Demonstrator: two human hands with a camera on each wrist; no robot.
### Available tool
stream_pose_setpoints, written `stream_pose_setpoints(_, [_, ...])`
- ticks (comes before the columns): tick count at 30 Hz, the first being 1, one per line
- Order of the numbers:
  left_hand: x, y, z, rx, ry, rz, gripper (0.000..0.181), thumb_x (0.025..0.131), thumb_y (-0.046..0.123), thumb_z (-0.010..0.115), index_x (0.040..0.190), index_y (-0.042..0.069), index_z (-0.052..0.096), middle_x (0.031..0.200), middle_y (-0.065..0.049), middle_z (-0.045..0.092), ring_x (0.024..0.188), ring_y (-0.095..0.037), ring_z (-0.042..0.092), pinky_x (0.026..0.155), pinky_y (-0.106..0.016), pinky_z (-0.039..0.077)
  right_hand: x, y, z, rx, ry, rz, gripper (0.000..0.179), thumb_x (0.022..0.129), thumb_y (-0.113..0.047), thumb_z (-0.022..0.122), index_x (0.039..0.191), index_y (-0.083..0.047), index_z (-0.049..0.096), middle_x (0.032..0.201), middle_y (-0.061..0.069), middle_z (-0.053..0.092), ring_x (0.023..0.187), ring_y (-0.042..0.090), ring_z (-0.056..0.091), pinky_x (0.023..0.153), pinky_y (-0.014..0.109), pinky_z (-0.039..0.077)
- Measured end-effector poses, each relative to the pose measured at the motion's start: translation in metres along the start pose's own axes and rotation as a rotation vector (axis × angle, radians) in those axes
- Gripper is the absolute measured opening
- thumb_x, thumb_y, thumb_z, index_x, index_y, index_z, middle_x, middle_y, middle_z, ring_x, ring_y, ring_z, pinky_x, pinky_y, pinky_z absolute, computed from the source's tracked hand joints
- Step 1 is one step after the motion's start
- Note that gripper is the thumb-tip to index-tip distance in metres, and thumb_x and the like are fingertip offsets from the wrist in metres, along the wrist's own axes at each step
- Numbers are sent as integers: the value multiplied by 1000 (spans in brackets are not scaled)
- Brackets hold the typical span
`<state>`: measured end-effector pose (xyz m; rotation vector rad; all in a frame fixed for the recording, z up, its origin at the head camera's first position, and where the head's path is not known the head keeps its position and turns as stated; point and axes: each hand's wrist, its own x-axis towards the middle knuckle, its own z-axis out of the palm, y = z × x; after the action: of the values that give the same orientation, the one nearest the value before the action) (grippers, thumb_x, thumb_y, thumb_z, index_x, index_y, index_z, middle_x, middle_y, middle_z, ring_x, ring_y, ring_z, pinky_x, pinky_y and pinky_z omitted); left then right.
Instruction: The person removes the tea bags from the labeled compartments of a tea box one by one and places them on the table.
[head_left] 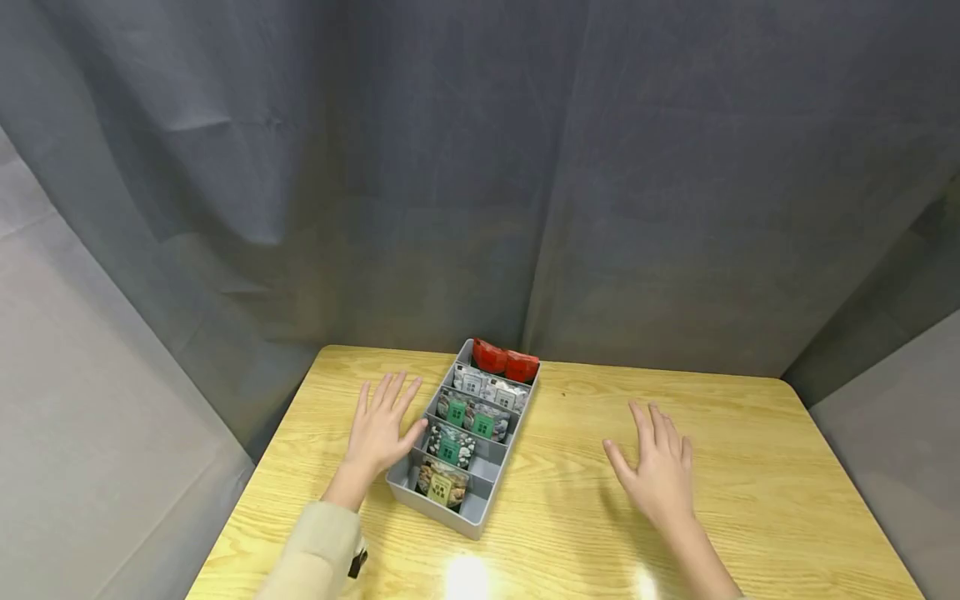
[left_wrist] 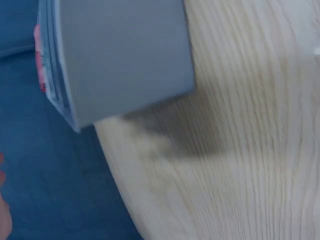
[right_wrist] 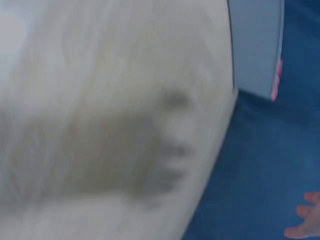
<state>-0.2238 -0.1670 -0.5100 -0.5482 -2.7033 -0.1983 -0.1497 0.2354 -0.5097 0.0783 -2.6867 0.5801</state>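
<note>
A grey divided tray [head_left: 486, 506] stands on the table, its compartments running front to back. Two red packets [head_left: 506, 362] fill the rearmost compartment, and two white packets [head_left: 491, 390] sit in front of them. Two green-labelled packets [head_left: 472, 416] follow, then a single green-labelled packet [head_left: 450, 447] and a yellow-labelled packet [head_left: 442, 485] at the front. My left hand [head_left: 381, 429], fingers spread, is beside the tray's left side, thumb near the rim. Well to the right of the tray, my right hand [head_left: 660, 475] hovers over the table with fingers extended, holding nothing.
The wooden table [head_left: 750, 483] reaches out on both sides of the tray. Dark grey curtains [head_left: 645, 183] hang behind its back edge, with lighter panels [head_left: 90, 400] at the sides. The tray's far end is close to the curtain.
</note>
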Motion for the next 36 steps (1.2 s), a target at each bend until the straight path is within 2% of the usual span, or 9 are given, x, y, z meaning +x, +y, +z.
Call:
stream_pose_setpoints(3, [3, -6, 5, 3, -17, 42, 62, 87, 47, 46, 142, 21, 35, 146, -10, 32, 133, -32, 27, 110, -53, 7, -6, -9, 16, 30, 47, -5, 69, 86, -42, 55, 140, -7, 31, 139, 27, 30, 125, 47, 28, 97, 68, 21])
stream_pose_setpoints(6, [6, -13, 10, 23, -53, 69, 61, 88, 46, 46, 143, 22, 33, 147, -10, 31, 134, -31, 27, 111, -52, 7, -11, -21, 31, 55, 70, -14, 68, 84, -38, 58, 137, -3, 33, 137, 26, 33, 124, 44, 30, 97, 65, 25])
stream_pose_setpoints(15, [11, -29, 30, 51, -110, 128, 60, 88, 43, 49, 143, 23, 33, 148, -8, 28, 135, -29, 25, 111, -50, 4, -14, -61, 70, 109, 70, 16, 67, 84, -35, 57, 139, -5, 33, 138, 21, 36, 126, 37, 33, 102, 56, 25])
stream_pose_setpoints(25, [14, -37, 45, 75, -189, 165, 59, 90, 47, 44, 143, 24, 32, 147, -8, 31, 135, -29, 25, 111, -50, 6, -10, -101, 101, 140, -44, 98, 66, 87, -39, 52, 141, -6, 30, 142, 17, 32, 130, 35, 29, 105, 53, 23])
stream_pose_setpoints(32, [14, -39, 51, 38, -243, 161, 58, 91, 48, 41, 143, 24, 32, 149, -7, 27, 135, -30, 25, 112, -49, 3, -5, -117, 114, 46, -129, 146, 76, 87, -48, 48, 145, -5, 22, 148, 18, 22, 136, 37, 17, 107, 56, 16])
stream_pose_setpoints(36, [15, -40, 52, 28, -262, 151, 61, 90, 51, 41, 144, 25, 31, 149, -7, 26, 136, -29, 23, 111, -50, 3, -4, -124, 118, -6, -157, 175, 79, 87, -51, 47, 144, -3, 22, 148, 20, 21, 135, 39, 16, 107, 56, 16])
